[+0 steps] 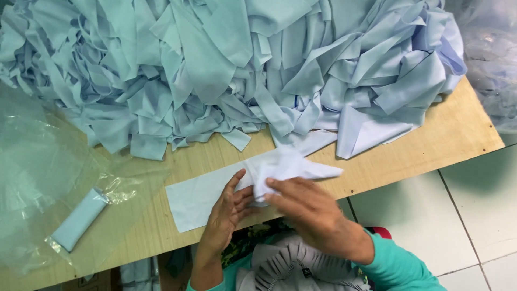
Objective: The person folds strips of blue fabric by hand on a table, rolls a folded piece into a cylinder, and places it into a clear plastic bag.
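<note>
1. Both our hands pinch the pale blue fabric piece [280,170]: left hand [226,213] beneath, right hand [309,210] on top, at the surface's [463,126] near edge.
2. We judge folding is underway; the next crease needs its flat tail aligned.
3. Behind it lies the fabric heap [231,64].

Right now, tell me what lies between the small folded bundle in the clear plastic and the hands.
In the head view, a flat pale blue fabric strip lies on the wooden table between the bagged bundle and the left hand; the right hand is beyond it.
</note>
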